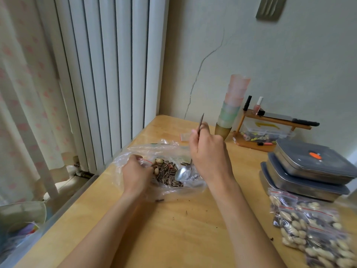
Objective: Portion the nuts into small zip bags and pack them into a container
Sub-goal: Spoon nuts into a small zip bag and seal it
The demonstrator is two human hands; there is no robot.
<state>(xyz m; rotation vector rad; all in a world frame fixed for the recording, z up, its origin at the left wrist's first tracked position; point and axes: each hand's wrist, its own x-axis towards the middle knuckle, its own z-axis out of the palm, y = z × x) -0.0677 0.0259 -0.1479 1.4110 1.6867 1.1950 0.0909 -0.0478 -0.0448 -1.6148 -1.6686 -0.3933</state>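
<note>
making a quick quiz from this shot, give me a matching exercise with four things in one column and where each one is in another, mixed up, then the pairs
Things
1. metal spoon
2. stacked lidded metal containers
3. filled small zip bags of nuts
4. stack of pastel plastic cups

Places
A. by the wall at the table's back
B. held in the right hand, bowl in the large clear plastic bag
C. lying on the table near its right front
D. at the table's right edge, behind the filled bags

Pairs: 1-B, 2-D, 3-C, 4-A
</note>
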